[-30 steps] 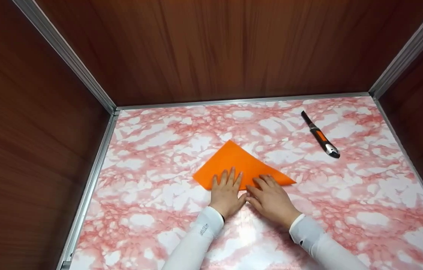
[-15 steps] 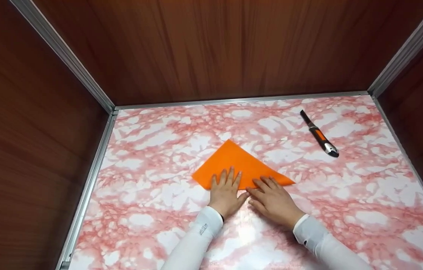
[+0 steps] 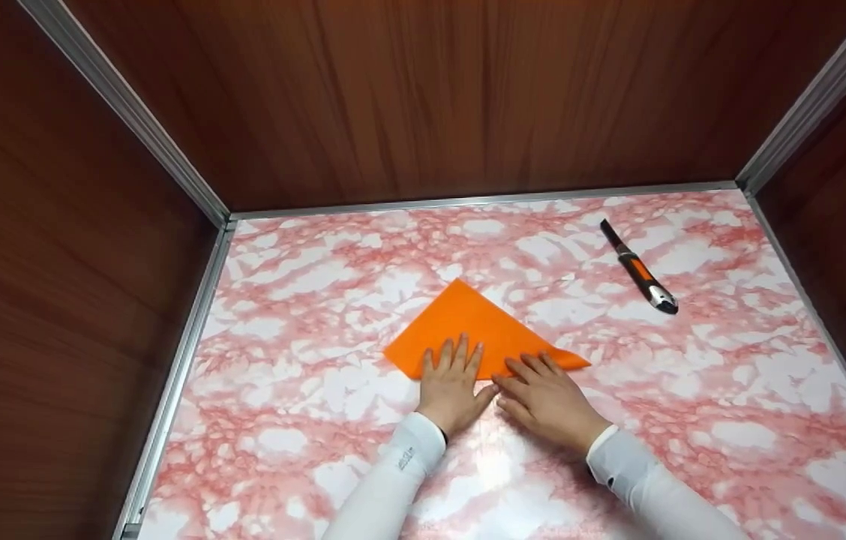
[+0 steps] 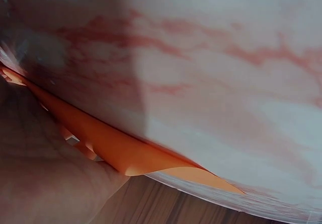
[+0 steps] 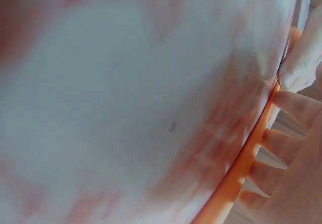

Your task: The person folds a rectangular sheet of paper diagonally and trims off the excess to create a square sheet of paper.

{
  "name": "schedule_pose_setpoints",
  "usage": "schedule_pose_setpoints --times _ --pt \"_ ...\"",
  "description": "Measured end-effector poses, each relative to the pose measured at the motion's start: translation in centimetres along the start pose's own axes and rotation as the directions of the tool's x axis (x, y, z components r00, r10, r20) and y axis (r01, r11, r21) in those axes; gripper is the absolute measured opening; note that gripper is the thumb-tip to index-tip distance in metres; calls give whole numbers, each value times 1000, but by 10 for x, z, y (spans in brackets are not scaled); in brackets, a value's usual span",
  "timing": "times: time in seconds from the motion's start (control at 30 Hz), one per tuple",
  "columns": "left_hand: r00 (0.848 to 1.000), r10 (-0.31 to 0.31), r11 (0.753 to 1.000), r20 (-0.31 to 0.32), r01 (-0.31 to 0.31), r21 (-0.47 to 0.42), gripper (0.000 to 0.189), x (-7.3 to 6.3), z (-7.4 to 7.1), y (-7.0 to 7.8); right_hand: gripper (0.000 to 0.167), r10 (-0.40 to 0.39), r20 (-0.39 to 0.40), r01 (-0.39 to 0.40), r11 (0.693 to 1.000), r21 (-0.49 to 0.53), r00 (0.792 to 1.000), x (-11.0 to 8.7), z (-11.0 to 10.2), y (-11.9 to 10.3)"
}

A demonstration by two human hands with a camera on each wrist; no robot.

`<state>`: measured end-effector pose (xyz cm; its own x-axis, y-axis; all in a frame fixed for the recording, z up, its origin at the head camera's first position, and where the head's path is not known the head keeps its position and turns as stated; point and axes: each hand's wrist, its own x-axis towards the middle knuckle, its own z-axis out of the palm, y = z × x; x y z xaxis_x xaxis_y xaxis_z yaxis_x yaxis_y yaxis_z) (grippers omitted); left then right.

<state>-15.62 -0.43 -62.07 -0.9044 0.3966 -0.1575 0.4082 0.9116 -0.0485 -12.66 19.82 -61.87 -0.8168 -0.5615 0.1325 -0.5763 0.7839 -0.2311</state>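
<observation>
An orange sheet (image 3: 460, 315), apparently folded paper, lies on the table with one corner pointing away from me. My left hand (image 3: 454, 386) rests on its near part, fingers spread and straight. To the right, my right hand (image 3: 547, 394) touches the near edge with its fingertips, the fingers extended. The two thumbs lie close together just in front of that edge. In the left wrist view the sheet's edge (image 4: 115, 146) runs beneath the hand and curls up slightly at one end. Several fingers (image 5: 282, 146) press along the orange strip in the right wrist view.
A utility knife (image 3: 640, 270) with a black and orange handle lies at the back right of the marbled red-and-white table (image 3: 303, 300). Brown wood-grain panels (image 3: 423, 105) with metal edging enclose the back and both sides.
The sheet's right-hand part has buckled up slightly beside my right hand. That hand has shifted a little to the right; the left hand has stayed in place.
</observation>
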Motion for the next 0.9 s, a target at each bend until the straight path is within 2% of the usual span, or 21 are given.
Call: schedule_pose_setpoints --times 0.23,0.47,0.63,0.9 --pt "999 2 1000 34 -2 14 81 2 3 0 47 -6 7 6 1000 4 1000 1 -2 1" --pt "1000 1 1000 26 -2 28 81 2 3 0 48 -13 29 13 1000 4 1000 2 -5 1" --pt "1000 5 999 30 -6 43 81 3 3 0 46 -30 13 30 1000 -6 999 3 -6 1" --pt "998 61 992 -31 -57 117 80 -10 1 6 49 -41 7 41 999 -4 999 4 -5 2"
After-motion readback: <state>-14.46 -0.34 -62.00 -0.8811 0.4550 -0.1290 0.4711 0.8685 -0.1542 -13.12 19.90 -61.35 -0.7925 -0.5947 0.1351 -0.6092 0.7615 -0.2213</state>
